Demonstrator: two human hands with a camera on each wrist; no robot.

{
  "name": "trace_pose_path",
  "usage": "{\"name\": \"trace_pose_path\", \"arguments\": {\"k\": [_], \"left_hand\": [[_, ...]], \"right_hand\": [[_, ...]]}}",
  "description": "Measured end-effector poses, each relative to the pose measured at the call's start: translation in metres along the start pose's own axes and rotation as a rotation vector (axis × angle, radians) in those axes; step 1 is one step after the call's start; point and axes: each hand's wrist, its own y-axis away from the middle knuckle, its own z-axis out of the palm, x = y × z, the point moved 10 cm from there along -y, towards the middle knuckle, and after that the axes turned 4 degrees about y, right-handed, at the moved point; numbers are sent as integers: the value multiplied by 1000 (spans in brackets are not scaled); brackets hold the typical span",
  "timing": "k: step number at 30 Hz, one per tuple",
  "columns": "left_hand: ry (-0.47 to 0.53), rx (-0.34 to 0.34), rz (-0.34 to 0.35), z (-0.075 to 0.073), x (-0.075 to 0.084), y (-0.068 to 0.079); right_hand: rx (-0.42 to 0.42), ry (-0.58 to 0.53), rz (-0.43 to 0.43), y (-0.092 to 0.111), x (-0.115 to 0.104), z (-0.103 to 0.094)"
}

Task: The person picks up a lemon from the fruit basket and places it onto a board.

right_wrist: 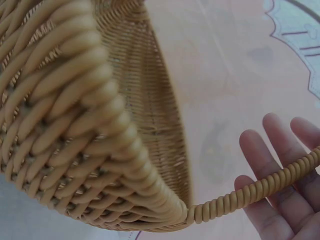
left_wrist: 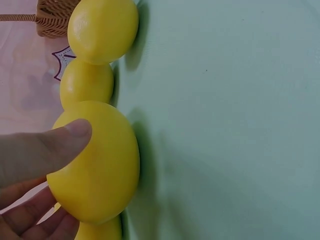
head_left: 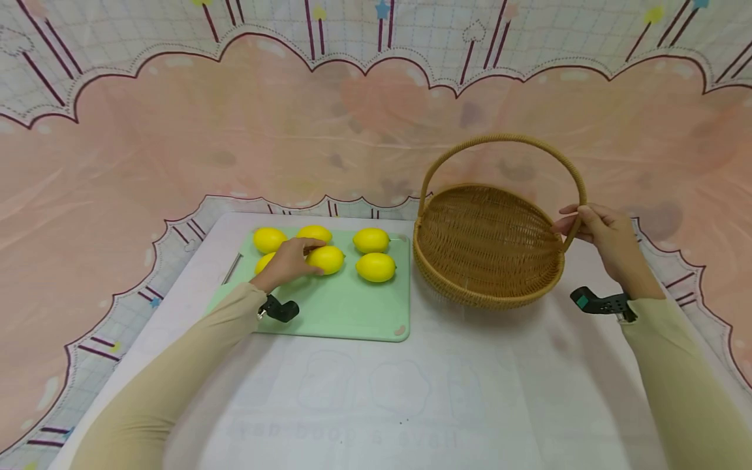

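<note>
My left hand (head_left: 292, 260) holds a yellow lemon (head_left: 326, 260) on the green cutting board (head_left: 346, 313). In the left wrist view the thumb lies over that lemon (left_wrist: 100, 165), fingers at its far side. Several more lemons surround it, including one at the back (head_left: 314, 234) and two to the right, the nearer lemon (head_left: 376, 267) among them. My right hand (head_left: 608, 241) holds the right end of the handle of a woven basket (head_left: 487, 248). The right wrist view shows its fingers (right_wrist: 272, 170) spread behind the handle (right_wrist: 260, 190); the thumb is out of that view.
The board lies left of the basket on a white-covered table (head_left: 376, 398). The basket's arched handle stands up, and no fruit shows inside. Behind the table hangs a pink patterned cloth (head_left: 282, 130). A dark wrist device (head_left: 602, 302) sits on each arm.
</note>
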Motion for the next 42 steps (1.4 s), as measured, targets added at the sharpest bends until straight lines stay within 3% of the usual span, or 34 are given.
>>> {"name": "trace_pose_path", "arguments": {"k": [19,28,36,42], "left_hand": [[36,1,-9,-1,3,-5],[134,-7,-25,-8,8,-4],[225,42,49,-33,37,1],[254,63,132,-53,70,2]], "right_hand": [[-49,-60,-10,3,-1,-4],[-45,-65,10,4,-5,-9],[27,-95,-21,-2,-34,-20],[75,-138,-122,-13,-71,-24]]}}
